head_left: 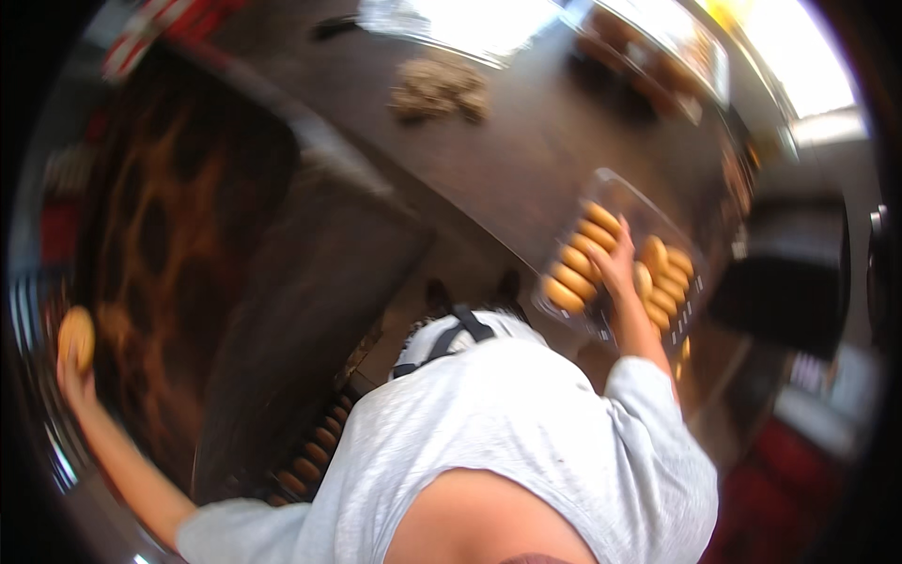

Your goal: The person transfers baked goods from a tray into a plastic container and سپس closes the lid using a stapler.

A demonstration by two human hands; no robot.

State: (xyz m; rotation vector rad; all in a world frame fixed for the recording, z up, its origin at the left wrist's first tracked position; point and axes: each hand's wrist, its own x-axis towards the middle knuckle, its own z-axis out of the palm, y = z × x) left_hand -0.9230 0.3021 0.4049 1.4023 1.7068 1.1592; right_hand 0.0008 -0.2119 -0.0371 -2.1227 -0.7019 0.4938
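Note:
Far out to the left, my left hand [75, 378] is raised with its fingers closed round a single flat, round golden bun [77, 336]. My right hand [615, 263] reaches into a clear plastic tray [628, 188] at the right. Its thumb and a finger are at the right ends of a row of golden buns [575, 273], closed about one of them; blur softens the exact grip. More buns [669, 287] stand in a second row on the tray's right side, one tilted near my wrist.
The tray lies by the edge of a dark brown table [526, 155]. Farther back are a crumpled brown heap [440, 89] and a bright, shiny sheet [460, 28]. A dark, brown-blotched surface [160, 244] spreads at left. Low beside me, browned round pieces [308, 465] sit in rows.

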